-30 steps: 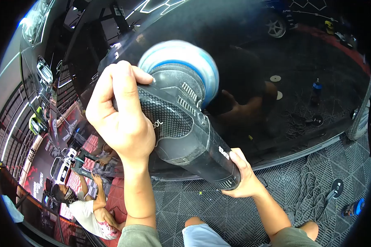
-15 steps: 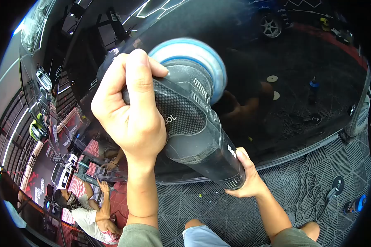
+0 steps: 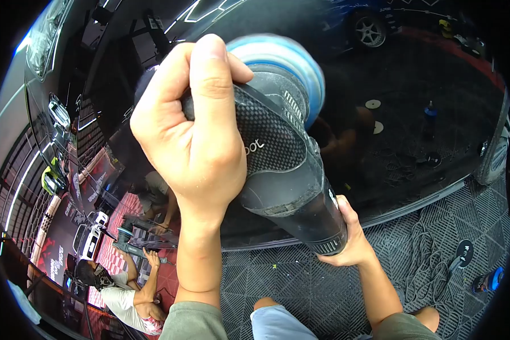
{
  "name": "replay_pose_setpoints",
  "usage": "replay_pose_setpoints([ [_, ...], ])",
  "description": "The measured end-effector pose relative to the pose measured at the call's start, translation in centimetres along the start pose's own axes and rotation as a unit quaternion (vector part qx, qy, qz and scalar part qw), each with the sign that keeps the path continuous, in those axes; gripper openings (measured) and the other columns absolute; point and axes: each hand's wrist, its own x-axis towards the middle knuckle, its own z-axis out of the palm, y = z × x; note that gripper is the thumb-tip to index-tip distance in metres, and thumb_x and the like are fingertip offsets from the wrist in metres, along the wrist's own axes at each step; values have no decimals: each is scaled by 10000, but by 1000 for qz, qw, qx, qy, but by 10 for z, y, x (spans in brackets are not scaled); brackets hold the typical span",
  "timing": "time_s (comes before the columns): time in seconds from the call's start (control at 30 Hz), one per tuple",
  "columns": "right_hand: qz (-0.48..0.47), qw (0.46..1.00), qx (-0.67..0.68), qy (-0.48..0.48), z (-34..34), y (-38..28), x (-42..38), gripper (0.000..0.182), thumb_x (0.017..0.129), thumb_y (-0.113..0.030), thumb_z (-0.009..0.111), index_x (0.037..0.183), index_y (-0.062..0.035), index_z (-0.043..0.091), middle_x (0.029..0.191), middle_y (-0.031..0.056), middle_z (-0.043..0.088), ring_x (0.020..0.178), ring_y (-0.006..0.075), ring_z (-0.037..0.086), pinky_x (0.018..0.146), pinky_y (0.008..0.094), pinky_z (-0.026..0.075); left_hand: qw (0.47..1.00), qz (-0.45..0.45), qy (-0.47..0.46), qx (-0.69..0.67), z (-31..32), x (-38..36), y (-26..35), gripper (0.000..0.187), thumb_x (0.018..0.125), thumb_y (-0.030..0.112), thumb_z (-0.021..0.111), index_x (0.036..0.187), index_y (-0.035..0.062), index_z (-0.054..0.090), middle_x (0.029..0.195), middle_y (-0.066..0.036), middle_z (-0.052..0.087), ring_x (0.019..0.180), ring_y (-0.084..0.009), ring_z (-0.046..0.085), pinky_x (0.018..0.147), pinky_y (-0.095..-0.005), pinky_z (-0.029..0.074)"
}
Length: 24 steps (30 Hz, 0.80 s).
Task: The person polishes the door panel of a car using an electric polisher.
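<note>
A black car polisher (image 3: 292, 187) with a carbon-patterned head cover lies across the middle of the head view. Its round blue-and-white pad (image 3: 292, 51) meets the glossy black car panel (image 3: 379, 164); the pad's rim is blurred. My left hand (image 3: 195, 124) is closed around the front of the polisher, thumb on top, and hides part of the head. My right hand (image 3: 351, 238) wraps the rear end of the body near its vents, low over the panel's edge. The fingers beneath the tool are hidden.
At lower left another person (image 3: 122, 294) holds a similar power tool (image 3: 133, 247) against the car's side. A coiled cord (image 3: 419, 266), a round black pad (image 3: 464, 253) and a blue-topped bottle (image 3: 489, 280) are on the grey tile floor (image 3: 266, 283). Reflections cover the panel.
The polisher and both my hands have shifted a little up and to the right across the panel. The other person's tool has moved slightly to the right.
</note>
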Motion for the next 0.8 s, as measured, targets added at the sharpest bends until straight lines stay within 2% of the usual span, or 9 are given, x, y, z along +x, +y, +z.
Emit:
replay_pose_setpoints([
  [0.27,20,1000,-8,3,-6,-1,-3,1175,430,-41,830,1458,-185,280,1260,184,431,1110,336,493,925,421,425,1000,17,-3,-20,6,4,0,264,956,138,530,820,-55,646,743,-33,623,686,-54,477,657,-189,347],
  [0.37,23,1000,-7,1,-7,3,-5,1191,433,-46,835,1469,-177,262,1276,182,418,1127,332,483,937,423,417,997,33,45,-50,13,9,-8,288,965,148,526,798,-53,647,721,-9,606,652,-36,429,630,-189,327],
  [0.43,31,999,3,17,-9,7,-8,1214,434,-52,847,1480,-169,241,1324,181,389,1190,321,451,984,428,390,996,91,5,9,6,19,-19,245,904,121,569,733,-45,627,657,-61,602,566,-92,482,552,-235,368],
  [0.53,48,998,39,27,-13,14,-16,1219,441,-53,857,1482,-132,228,1396,187,343,1284,305,391,1043,429,348,995,97,27,17,15,19,-15,239,889,118,579,702,-30,598,631,-70,577,535,-133,489,523,-263,371],
  [0.6,44,999,-13,8,-21,6,-15,1226,470,-43,858,1488,-103,177,1439,185,321,1334,293,358,1075,421,323,993,108,42,27,21,19,-10,239,880,115,585,682,-20,578,613,-75,560,515,-161,493,504,-281,374],
  [0.67,51,995,-81,2,-23,1,-13,1313,498,-19,828,1490,-114,-26,1377,183,386,1234,301,471,1005,431,419,991,115,63,31,30,16,-4,244,870,113,591,661,-9,559,596,-81,544,495,-188,497,485,-299,376],
  [0.7,63,992,-105,20,-25,4,-21,1308,488,-27,832,1484,-111,-11,1352,186,396,1221,299,471,994,431,421,990,117,77,32,34,15,-1,248,865,112,594,651,-4,549,587,-83,536,485,-202,500,475,-309,377],
  [0.73,46,993,-107,15,-26,-7,-15,1268,509,-17,840,1494,-73,42,1407,176,376,1253,282,461,1007,408,417,988,119,95,33,38,15,2,252,860,111,597,641,1,539,578,-86,527,475,-215,502,466,-318,378],
  [0.8,74,997,-22,30,-29,4,-23,1282,500,-18,833,1492,-77,23,1383,182,396,1220,278,488,971,406,449,983,119,135,26,45,15,6,264,851,108,604,621,11,520,560,-92,511,455,-242,506,447,-336,381],
])
